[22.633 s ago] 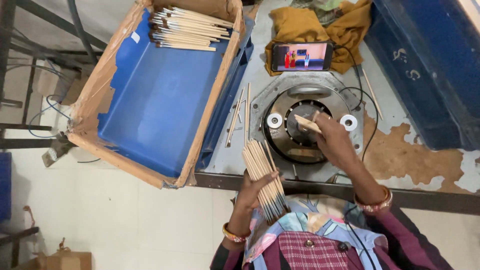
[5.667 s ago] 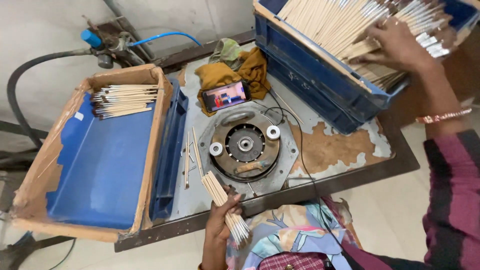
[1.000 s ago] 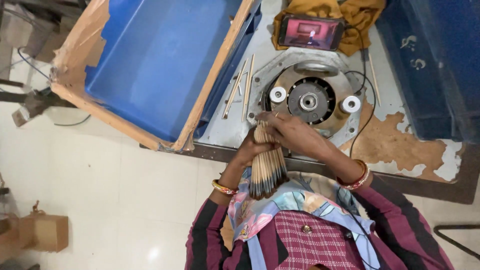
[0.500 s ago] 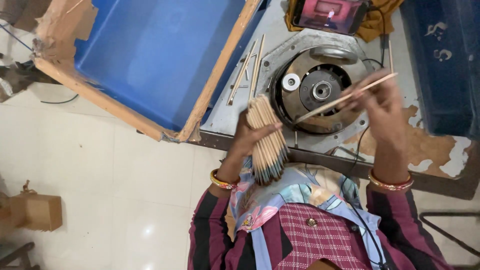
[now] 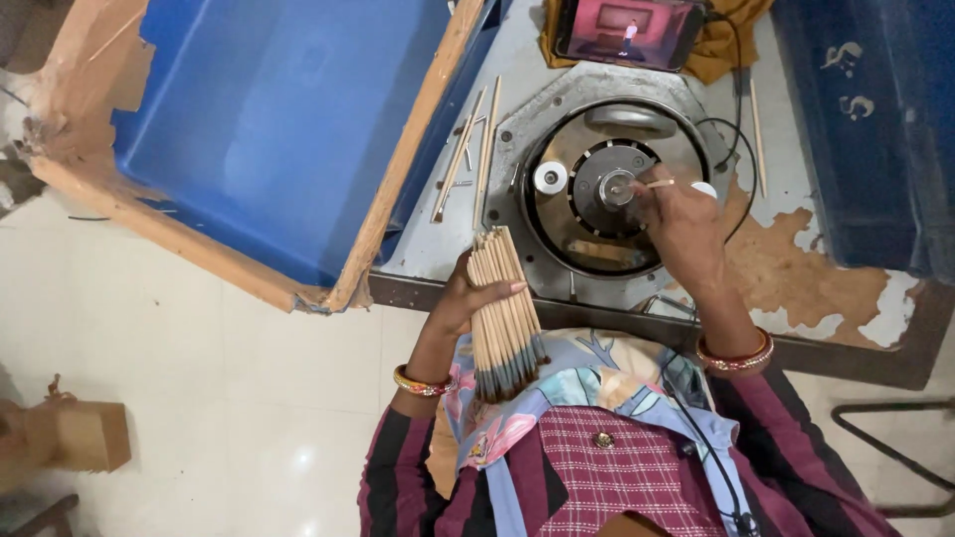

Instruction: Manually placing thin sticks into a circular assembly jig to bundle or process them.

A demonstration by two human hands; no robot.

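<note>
Left hand (image 5: 468, 298), centre of the frame: clenched around a bundle of wooden sticks (image 5: 503, 313), thin and pale, with dark grey ends pointing down toward the person's lap. The bundle stands roughly upright at the near edge of the table (image 5: 796, 288), fanned slightly at the top.

Right hand (image 5: 681, 224), right of centre: pinching a single stick (image 5: 655, 183) between the fingertips. The stick lies nearly level, its free end touching or just at the hub (image 5: 616, 187) of a round metal machine (image 5: 597, 204) set into the table. Whether the hub is turning cannot be told.

Surroundings: a few loose sticks (image 5: 468, 154) lie on the table just left of the machine. A large blue tray (image 5: 269, 119) with a worn cardboard rim fills the upper left. A phone (image 5: 629, 30) with a lit screen rests on an ochre cloth (image 5: 731, 40) at the top centre. A black cable (image 5: 741, 164) runs past the right hand. A dark blue crate (image 5: 875, 119) sits at the upper right.

Risks, as judged:
- Fingertips are close to the hub; a slip along the stick could bring them against moving parts.
- The cable lies near the machine and could snag the wrist.
- The bundle is held one-handed at the table edge; a loosened grip would spill sticks to the floor.
- A stick pressed off-axis could snap.
</note>
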